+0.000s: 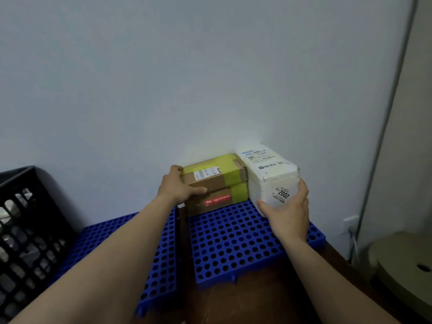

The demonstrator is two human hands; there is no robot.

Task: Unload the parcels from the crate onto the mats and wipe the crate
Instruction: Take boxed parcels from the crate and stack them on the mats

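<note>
Grips, two bare hands, both engaged. The right grip (288,211) wraps the near right corner of the white parcel (268,174), thumb low on the labelled face and fingers round the side. The left grip (180,188) holds the left end of the upper cardboard box (217,174), fingers curled over the far top edge and thumb lying along the front.

Location of goods: the upper cardboard box sits on the lower cardboard box (217,199). Both carry yellow-green tape. The white parcel stands touching their right side. All three are at the far edge of the right blue mat (233,242), against the wall (187,78), at centre frame.

Step in hand, as judged: squaring the set-down parcels.
- Press the white parcel flush to the stack and the wall.
- Steady the upper box so it does not slide off the lower one.
- Release only once everything rests flat on the perforated surface.

Capacity: the near part of the right mat and the left blue mat (166,272) are free for further parcels.

Other items:
- black lattice crate (28,230), left edge of frame. Pale shapes show through its wall, contents not identifiable, wiping not yet begun.
- brown floor (245,305).
- wall socket (350,222), right.
- round beige object (406,265), lower right.

Obstructions: none between crate and mats. The seam between the mats could tip a parcel set across it.
</note>
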